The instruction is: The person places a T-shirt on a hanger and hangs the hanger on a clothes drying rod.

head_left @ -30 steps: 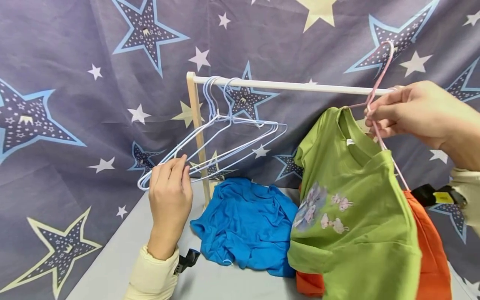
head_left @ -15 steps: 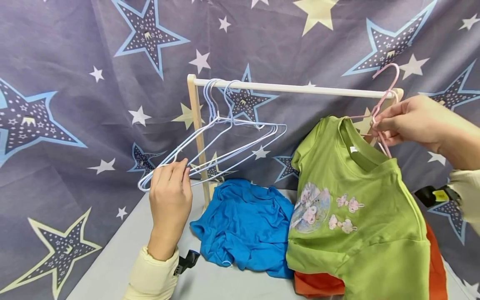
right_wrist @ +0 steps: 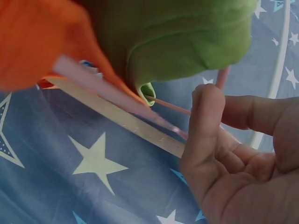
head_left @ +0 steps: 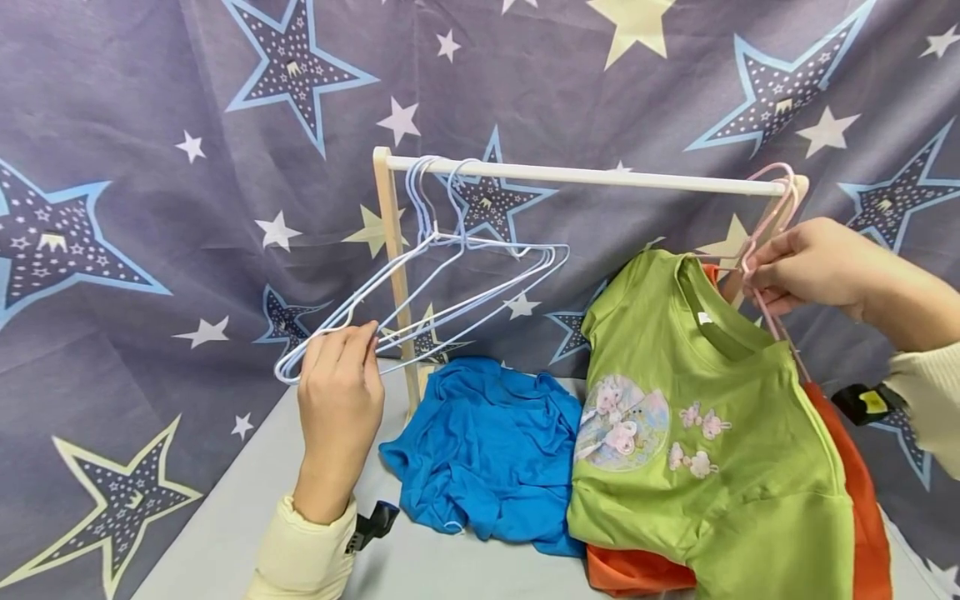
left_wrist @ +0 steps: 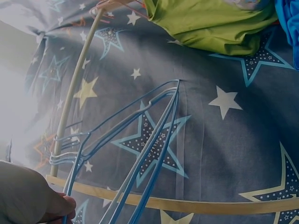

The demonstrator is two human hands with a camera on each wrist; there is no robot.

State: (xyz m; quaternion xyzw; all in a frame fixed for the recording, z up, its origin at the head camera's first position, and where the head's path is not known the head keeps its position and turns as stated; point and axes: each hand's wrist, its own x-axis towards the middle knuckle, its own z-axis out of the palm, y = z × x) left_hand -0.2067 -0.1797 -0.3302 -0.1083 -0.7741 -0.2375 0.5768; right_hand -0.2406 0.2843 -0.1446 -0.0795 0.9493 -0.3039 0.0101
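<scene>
Green shirt (head_left: 697,450) hangs below and left of the nearer right hand (head_left: 817,271), whose closed grip pinches the pink hanger (head_left: 752,245), hook upward by the right end of the rail (head_left: 585,175); the left hand (head_left: 341,392) pinches the pale hangers (head_left: 435,237).

The person wears pale cream sleeves at both arms. The left sleeve (head_left: 303,550) looks smooth and slightly puffed, its edge softly puckered at the wrist; the right sleeve (head_left: 930,404) shows fine creases or ribbing around its cuff. A small black device is worn at each wrist: the left device (head_left: 381,520) is boxy, with a dark blue tint at its tip, while the right device (head_left: 847,406) carries a bright yellow patch (head_left: 872,402). The left grip (head_left: 341,392) and right grip (head_left: 813,271) are bare.
</scene>
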